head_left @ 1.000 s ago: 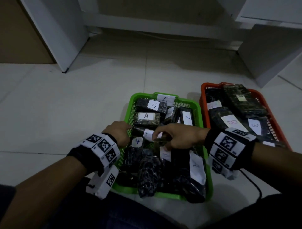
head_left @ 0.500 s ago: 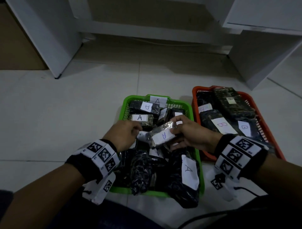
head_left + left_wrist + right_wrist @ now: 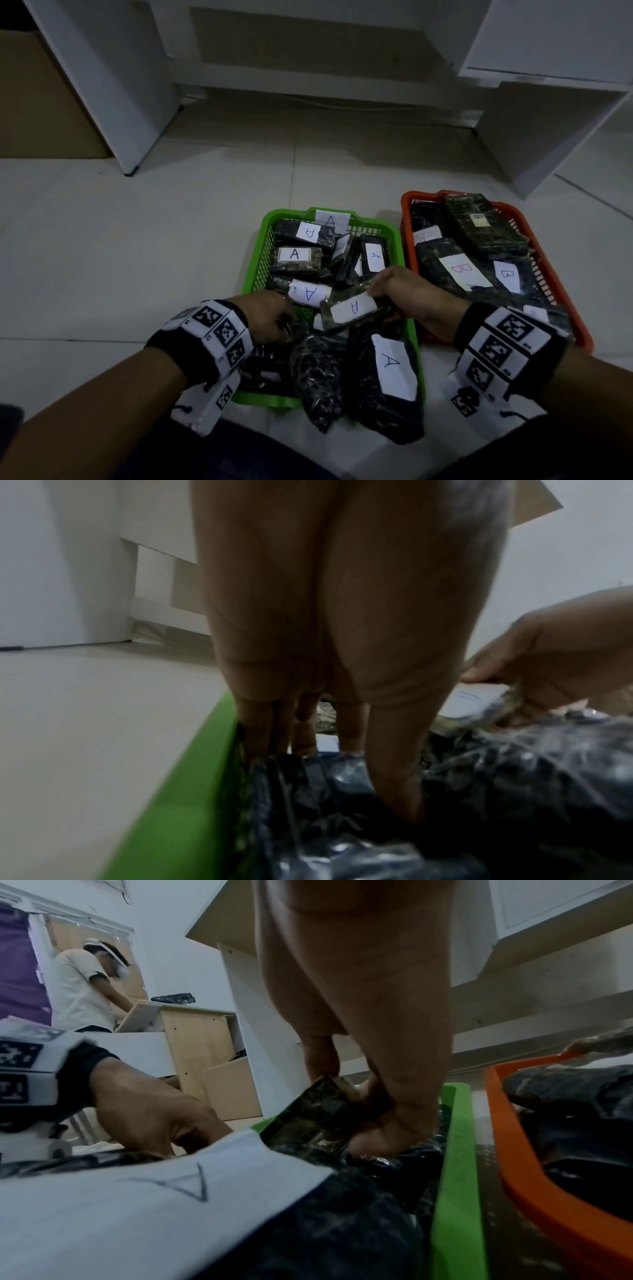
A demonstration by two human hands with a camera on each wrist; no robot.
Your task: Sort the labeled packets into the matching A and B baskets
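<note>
The green basket (image 3: 260,260) carries an A tag and holds several dark packets labelled A. To its right, the orange basket (image 3: 548,274) holds packets labelled B. My right hand (image 3: 380,301) grips a camouflage packet (image 3: 352,310) over the green basket's middle. I cannot read the blue letter on its white label with certainty. The same packet (image 3: 308,1115) shows in the right wrist view, pinched between thumb and fingers (image 3: 377,1123). My left hand (image 3: 274,322) reaches into the basket's near-left part. There its fingers and thumb (image 3: 394,791) close on a dark plastic packet (image 3: 318,799).
A big packet labelled A (image 3: 390,373) and another dark packet (image 3: 318,377) overhang the green basket's near rim. White furniture panels (image 3: 113,85) stand behind on the tiled floor, with a cardboard box (image 3: 41,102) at far left. Another person (image 3: 82,988) stands at a wooden desk.
My right hand has pulled the labelled packet up out of the pile and turned its label upward. My left hand has dropped from that packet to the dark packets at the near left.
</note>
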